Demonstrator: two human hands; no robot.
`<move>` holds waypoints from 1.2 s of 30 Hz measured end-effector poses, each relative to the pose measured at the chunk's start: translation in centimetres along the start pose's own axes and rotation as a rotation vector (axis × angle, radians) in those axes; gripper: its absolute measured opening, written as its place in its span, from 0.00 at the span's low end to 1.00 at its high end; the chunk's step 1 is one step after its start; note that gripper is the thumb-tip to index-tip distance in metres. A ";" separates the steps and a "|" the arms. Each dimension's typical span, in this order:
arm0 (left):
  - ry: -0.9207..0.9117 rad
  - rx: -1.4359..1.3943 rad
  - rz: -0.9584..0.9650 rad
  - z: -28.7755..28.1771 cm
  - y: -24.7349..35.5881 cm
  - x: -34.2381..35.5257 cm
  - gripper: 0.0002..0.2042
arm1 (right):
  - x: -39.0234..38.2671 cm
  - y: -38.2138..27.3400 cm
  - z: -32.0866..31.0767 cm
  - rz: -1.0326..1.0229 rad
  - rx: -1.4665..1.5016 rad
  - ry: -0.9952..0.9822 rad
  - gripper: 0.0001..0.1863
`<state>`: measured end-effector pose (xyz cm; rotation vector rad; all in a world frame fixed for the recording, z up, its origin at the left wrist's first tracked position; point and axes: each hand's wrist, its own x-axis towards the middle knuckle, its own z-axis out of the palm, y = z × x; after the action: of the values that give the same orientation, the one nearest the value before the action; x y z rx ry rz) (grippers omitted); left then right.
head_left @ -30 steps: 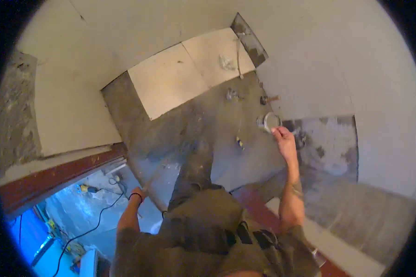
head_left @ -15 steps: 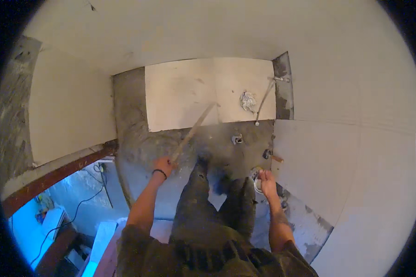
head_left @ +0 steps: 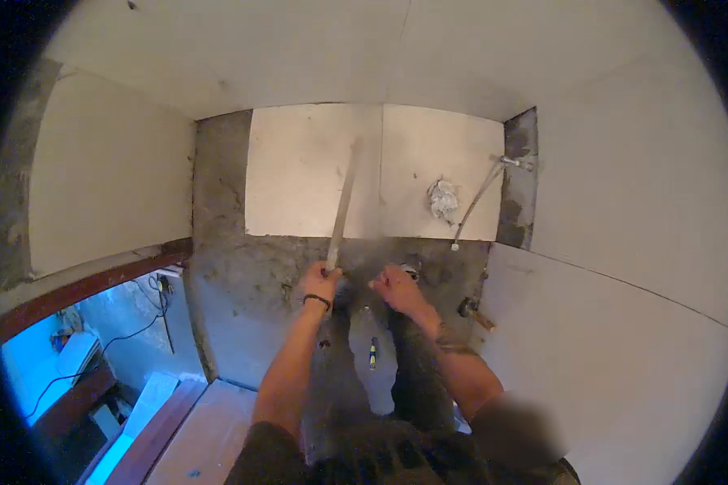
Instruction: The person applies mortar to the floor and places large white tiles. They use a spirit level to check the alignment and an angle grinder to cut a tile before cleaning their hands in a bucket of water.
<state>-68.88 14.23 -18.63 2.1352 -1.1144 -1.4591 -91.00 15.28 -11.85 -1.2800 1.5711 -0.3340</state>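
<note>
A long, pale straight strip [head_left: 344, 200] is in my left hand [head_left: 319, 284], its far part over the pale tiles [head_left: 299, 178]. My right hand [head_left: 394, 288] is just right of it with curled fingers; what it holds, if anything, I cannot make out. A metal fitting [head_left: 411, 271] on the grey floor is partly hidden behind it. A small yellow and dark tool [head_left: 373, 353] lies between my legs. A mallet with a wooden handle [head_left: 479, 318] lies by the right wall.
A flexible hose [head_left: 480, 202] on a wall valve [head_left: 518, 162] and crumpled white material [head_left: 442, 200] are on the right tile. Large panels [head_left: 631, 307] line the right side. A reddish step edge [head_left: 97, 287] at left borders a lower, blue-lit area with a cord [head_left: 129, 342].
My view has swung to face the tiles squarely. My left hand has risen with the strip; my right hand has moved inward toward it, and the round object it held is no longer visible.
</note>
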 end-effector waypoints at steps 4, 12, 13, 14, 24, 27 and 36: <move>0.031 0.209 0.227 3.9 0.5 3.8 0.15 | 3.6 10.0 0.5 -0.048 0.012 0.215 0.15; 0.038 0.505 0.388 -8.9 -6.7 -1.7 0.16 | -7.7 13.8 -1.8 0.414 0.414 0.322 0.15; -0.041 0.536 0.339 -11.5 -6.8 -4.5 0.17 | -9.7 11.9 -2.3 0.399 0.282 0.354 0.14; -0.015 0.540 0.336 -14.1 -7.0 -6.8 0.17 | -11.2 10.0 -3.0 0.376 0.154 0.392 0.14; 0.346 0.559 0.002 -29.8 -7.2 -29.6 0.15 | -17.4 10.1 -7.6 0.172 0.036 0.231 0.10; 0.503 0.428 -0.200 -31.9 -11.8 -33.7 0.14 | -20.2 5.8 -6.0 0.329 -0.072 0.075 0.09; 0.517 0.081 -0.299 -34.5 -18.0 -28.4 0.16 | -38.1 23.4 5.6 0.324 -0.142 0.227 0.10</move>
<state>-35.43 41.68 2.62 2.6120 -0.6950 -0.8794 -103.26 58.61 -11.27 -1.0970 1.9936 -0.1674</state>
